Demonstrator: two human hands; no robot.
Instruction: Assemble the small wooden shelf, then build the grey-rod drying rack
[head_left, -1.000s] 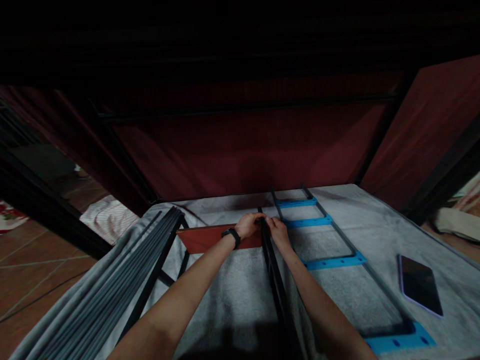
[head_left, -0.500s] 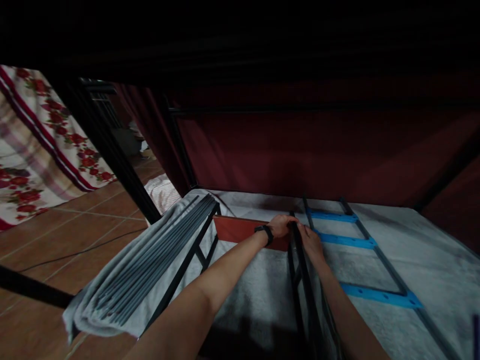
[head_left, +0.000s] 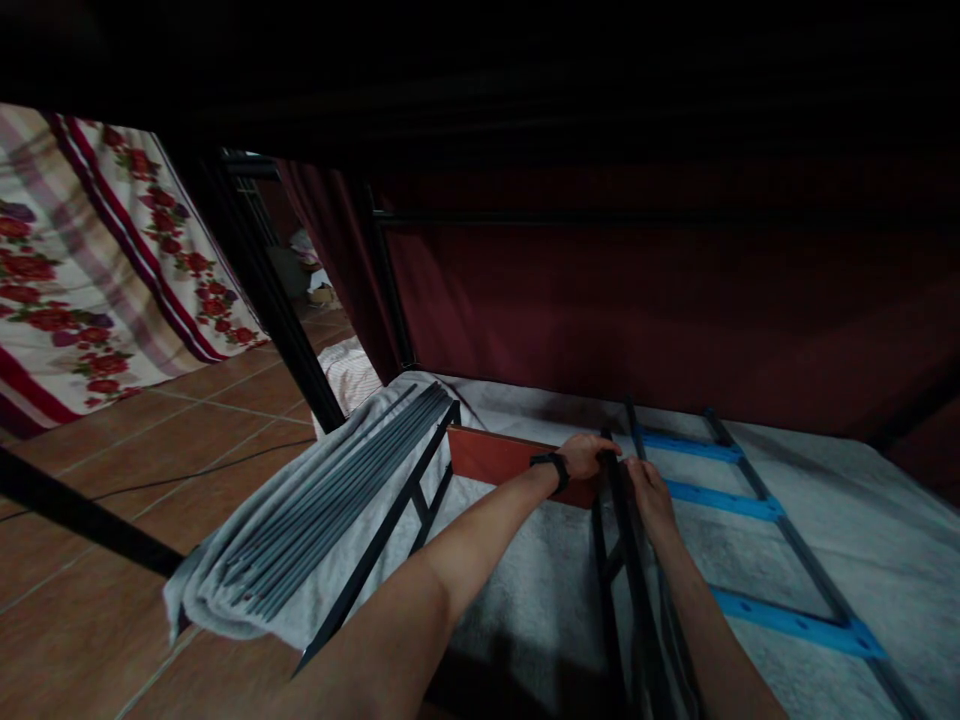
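Note:
My left hand (head_left: 589, 458), with a black watch on its wrist, is closed over the far top end of a black metal side frame (head_left: 621, 545). Just right of that frame is my right hand (head_left: 651, 495), fingers bent and pressed together near the same corner; anything small between them is hidden. A reddish-brown board (head_left: 487, 458) stands on edge between this frame and a second black metal frame (head_left: 397, 510) to the left. My left forearm and hand cover part of the board.
A bundle of thin grey rods (head_left: 352, 490) lies on the grey blanket (head_left: 510, 570) at the left. Blue-runged ladder-like bars (head_left: 724, 500) lie at the right. A dark bed post (head_left: 292, 340) rises on the left, a dark beam spans overhead, and a maroon curtain (head_left: 600, 310) hangs behind.
The view has turned slightly left, so everything sits further right. My left hand stays on the frame's end; my right hand's fingers have drawn slightly away from the frame.

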